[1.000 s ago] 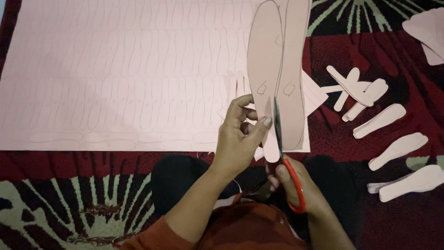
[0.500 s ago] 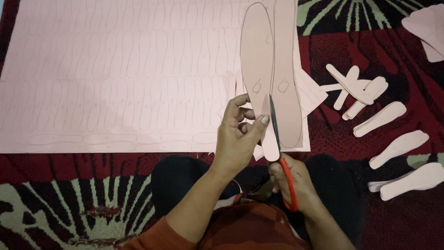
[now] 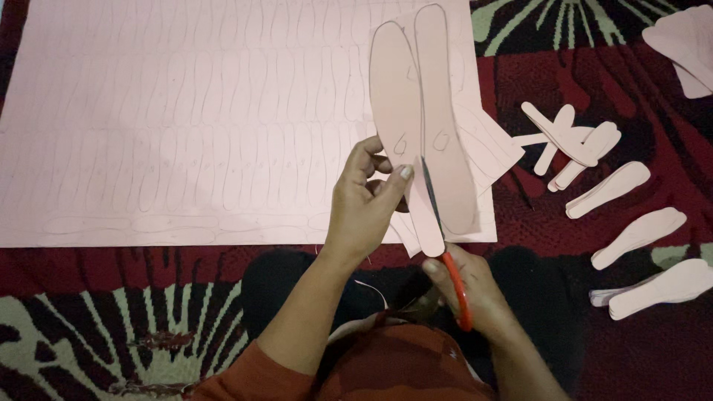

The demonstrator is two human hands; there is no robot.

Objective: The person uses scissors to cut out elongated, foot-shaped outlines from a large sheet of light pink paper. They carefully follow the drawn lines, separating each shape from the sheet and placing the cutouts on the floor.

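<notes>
Two hands share the cutting: the left hand [image 3: 368, 204] pinches the pink sole-shaped piece [image 3: 394, 119] upright above the pink sheet [image 3: 186, 126], steadying it, while the right hand [image 3: 468, 289], clenched on red-handled scissors [image 3: 445, 245], snips its edge.

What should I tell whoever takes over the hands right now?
Left hand pinches the pink sole-shaped piece, holding it up over the large pink sheet.
Right hand works the red-handled scissors, blades partway up the line between the two joined sole shapes.
Done: cut sole pieces lie in a row on the patterned rug to the right.
Left: this cut is unfinished; the sheet holds many traced outlines uncut.
</notes>
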